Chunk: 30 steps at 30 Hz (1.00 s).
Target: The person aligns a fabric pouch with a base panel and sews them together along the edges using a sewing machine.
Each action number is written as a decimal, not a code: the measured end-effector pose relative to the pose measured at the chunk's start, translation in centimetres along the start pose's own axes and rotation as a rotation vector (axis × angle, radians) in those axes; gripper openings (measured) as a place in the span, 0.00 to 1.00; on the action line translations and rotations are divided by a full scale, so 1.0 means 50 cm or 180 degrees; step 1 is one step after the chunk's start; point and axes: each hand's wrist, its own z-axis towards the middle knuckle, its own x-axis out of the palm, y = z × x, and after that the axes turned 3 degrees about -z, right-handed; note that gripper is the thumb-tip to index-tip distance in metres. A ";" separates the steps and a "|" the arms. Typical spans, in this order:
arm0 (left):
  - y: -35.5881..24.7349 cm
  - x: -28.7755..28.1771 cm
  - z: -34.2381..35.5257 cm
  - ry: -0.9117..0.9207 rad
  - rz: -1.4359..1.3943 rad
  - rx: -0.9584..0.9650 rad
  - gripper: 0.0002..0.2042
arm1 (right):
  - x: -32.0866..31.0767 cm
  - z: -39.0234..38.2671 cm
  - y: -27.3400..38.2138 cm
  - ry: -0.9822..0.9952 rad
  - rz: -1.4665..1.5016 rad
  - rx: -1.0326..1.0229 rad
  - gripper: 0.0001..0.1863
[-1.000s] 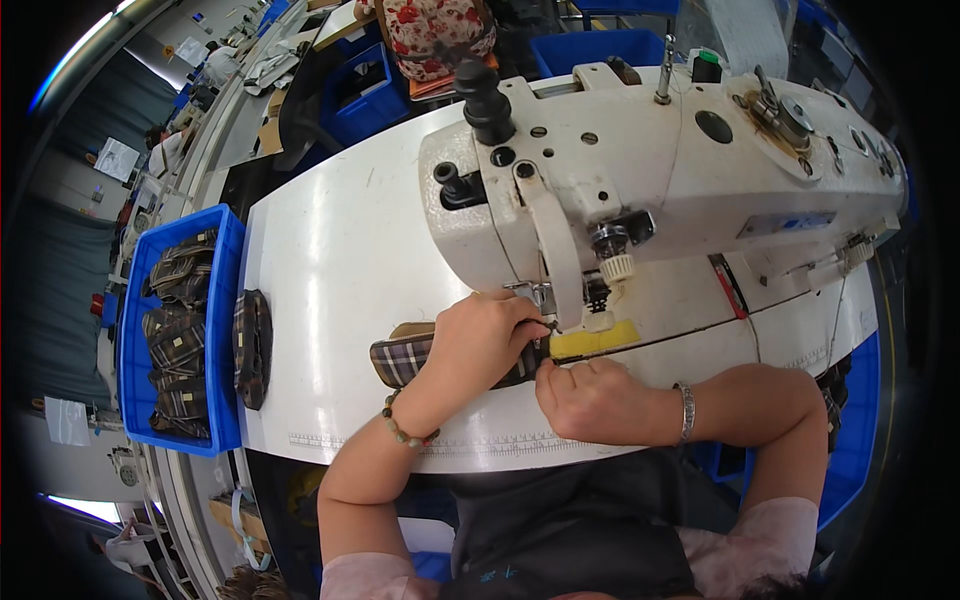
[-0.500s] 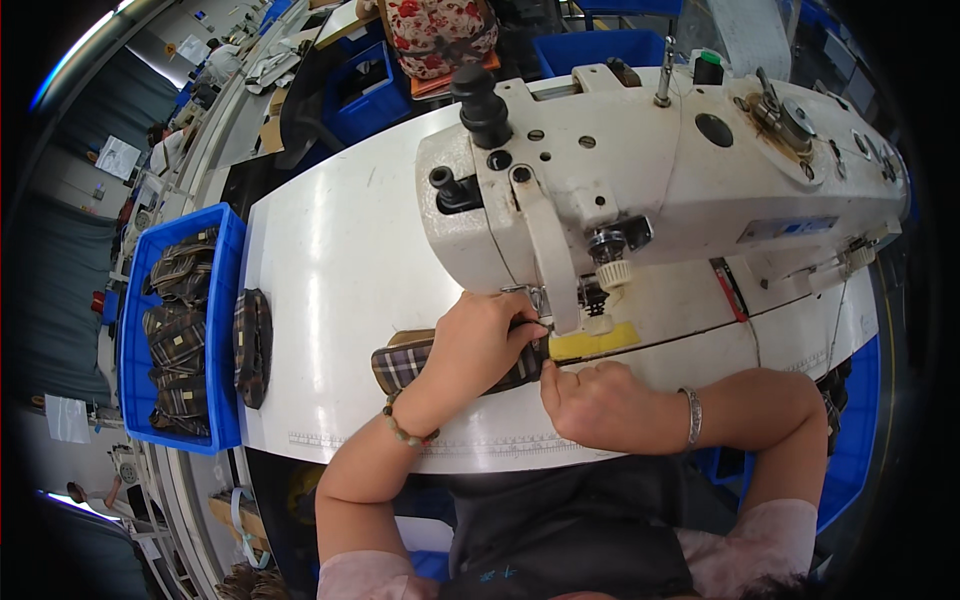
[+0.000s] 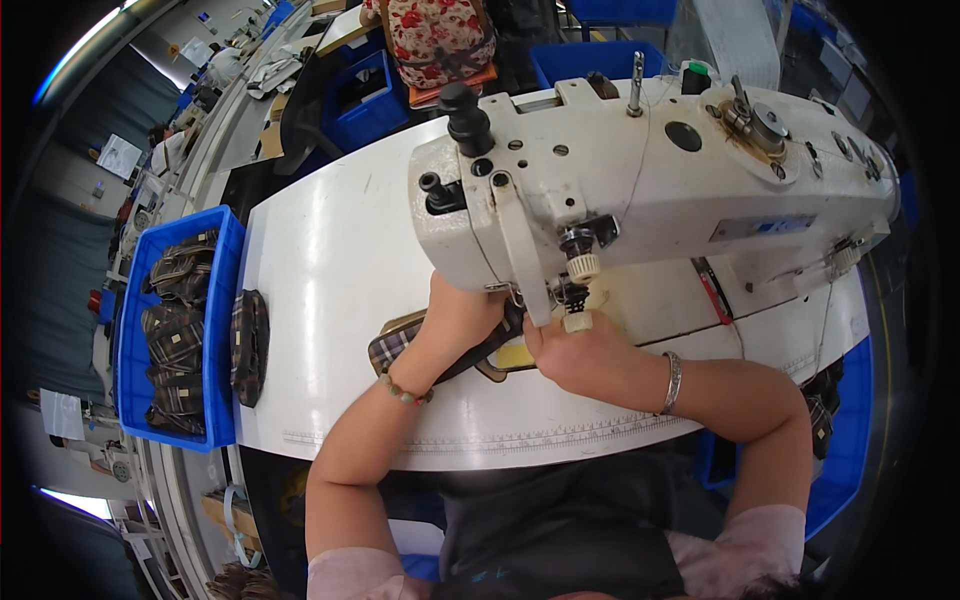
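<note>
A dark plaid fabric pouch [image 3: 390, 347] lies aslant on the white sewing table, its right end under the head of a white sewing machine [image 3: 600, 170]. My left hand [image 3: 460, 312] grips the pouch from above, its fingertips partly hidden behind the machine head. Close to the presser area, my right hand [image 3: 583, 355] is closed with its fingertips at the pouch's right end. The needle and the exact spot beneath it are hidden. A yellow patch [image 3: 515, 355] shows on the machine bed between the pouch and my right hand.
On the left, a blue bin [image 3: 228, 330] holds several plaid pouches, and another plaid pouch [image 3: 249, 345] lies beside it. A red-and-black cutter [image 3: 713, 292] rests on the machine bed. Another blue bin [image 3: 850, 440] stands at the right. A person in floral clothing [image 3: 440, 40] sits beyond the table.
Both hands have shifted toward the machine head, the left going up behind it. The pouch has tilted, its right end moving up and left under the head.
</note>
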 end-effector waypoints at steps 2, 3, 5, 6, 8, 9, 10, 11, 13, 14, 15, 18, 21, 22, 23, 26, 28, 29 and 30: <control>0.015 0.007 0.012 0.0045 0.0053 0.0142 0.12 | 0.004 0.001 -0.010 -0.0231 -0.0396 -0.0016 0.22; 0.012 0.005 0.022 0.0022 0.0104 0.0338 0.12 | 0.007 -0.001 -0.015 -0.0225 -0.0401 -0.0016 0.22; 0.020 0.015 0.036 -0.0003 0.0149 0.0533 0.13 | 0.013 -0.006 -0.022 -0.0237 -0.0148 -0.0006 0.21; 0.028 0.023 0.044 0.0097 -0.0187 0.0358 0.13 | 0.011 -0.004 -0.022 -0.0234 -0.0149 -0.0009 0.21; 0.044 0.029 0.041 0.0189 -0.0528 0.0178 0.13 | 0.006 0.001 -0.020 -0.0086 -0.0058 0.0026 0.22; 0.035 0.020 0.045 0.0120 -0.0410 0.0376 0.13 | 0.005 -0.001 -0.022 -0.0067 -0.0063 0.0024 0.22; 0.030 0.016 0.048 0.0048 -0.0291 0.0571 0.14 | 0.005 -0.004 -0.024 -0.0017 -0.0135 0.0005 0.22; 0.033 0.022 0.052 0.0039 -0.0309 0.0566 0.14 | 0.004 -0.006 -0.025 0.0034 -0.0207 -0.0017 0.23; 0.043 0.029 0.055 -0.0178 -0.0297 0.0709 0.14 | -0.001 -0.006 -0.023 0.0069 -0.0292 -0.0039 0.23; 0.048 0.030 0.051 -0.0197 -0.0293 0.0691 0.14 | -0.003 -0.005 -0.022 0.0092 -0.0377 -0.0039 0.24; 0.050 0.028 0.051 -0.0057 -0.0735 0.0384 0.15 | -0.003 -0.006 -0.021 0.0097 -0.0380 -0.0049 0.24; 0.052 0.012 0.039 0.0192 -0.1089 -0.0067 0.14 | 0.001 -0.005 -0.019 0.0184 -0.0435 -0.0056 0.25; 0.026 -0.023 0.022 -0.0018 -0.0040 0.0147 0.12 | 0.010 -0.002 -0.017 -0.0046 -0.0419 -0.0064 0.26; -0.015 -0.046 0.019 -0.0114 0.0705 0.0010 0.11 | 0.010 -0.006 -0.020 0.0043 -0.0409 -0.0045 0.26; -0.053 -0.070 0.013 -0.0217 0.1450 -0.0120 0.09 | 0.009 -0.009 -0.025 0.0128 -0.0406 -0.0025 0.26; -0.137 -0.164 -0.061 -0.0029 0.0250 0.0177 0.08 | 0.007 -0.010 -0.029 0.0276 -0.0395 0.0008 0.26; -0.196 -0.216 -0.111 0.0146 -0.2242 0.0742 0.15 | 0.007 -0.013 -0.027 0.0237 -0.0452 -0.0026 0.26; -0.227 -0.208 -0.141 -0.0095 -0.3203 0.1096 0.19 | 0.008 -0.009 -0.025 0.0199 -0.0488 -0.0092 0.26; -0.249 -0.199 -0.147 -0.0304 -0.3552 0.1675 0.24 | 0.001 -0.008 -0.023 0.0152 -0.0497 -0.0120 0.26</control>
